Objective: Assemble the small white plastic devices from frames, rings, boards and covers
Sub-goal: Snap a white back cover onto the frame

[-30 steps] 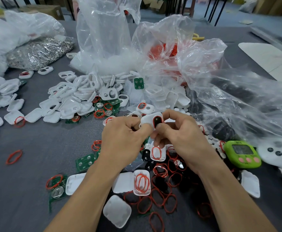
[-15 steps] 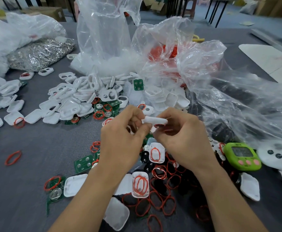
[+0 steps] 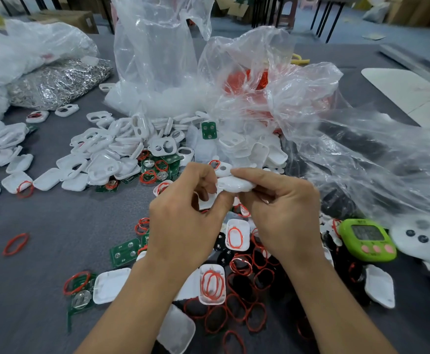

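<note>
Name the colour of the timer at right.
The timer is lime green with pink buttons; head view.

Pinching fingers of the right hand and the left hand cover the underside and both ends of the white device, so what sits inside cannot be told; the left forearm hides part of a white cover near the bottom edge; the right edge cuts off a white two-button object; the display of the green timer is too blurred to read; dark shapes under the clear bag are indistinct.
</note>
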